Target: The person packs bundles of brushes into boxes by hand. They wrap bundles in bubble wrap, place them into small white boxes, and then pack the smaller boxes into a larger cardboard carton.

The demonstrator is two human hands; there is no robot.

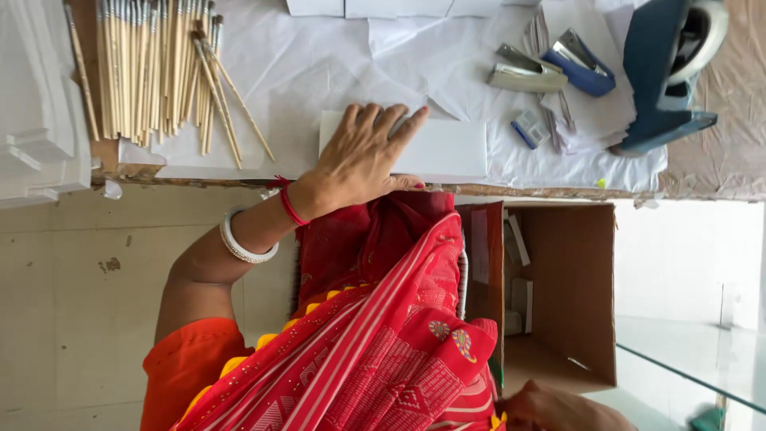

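Left hand (363,156) lies flat on a white card (443,148); right hand (558,409) is beside the cardboard box (570,271).

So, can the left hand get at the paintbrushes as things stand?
Probably yes: the left hand lies flat on the white box, and the paintbrushes lie loose on the same table, with only bare white paper between them.

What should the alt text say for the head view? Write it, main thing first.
The left hand lies flat on a white card at the edge of a paper-covered table. Thin wooden sticks, staplers and a blue tape dispenser lie on the table. The right hand is low beside an open cardboard box.
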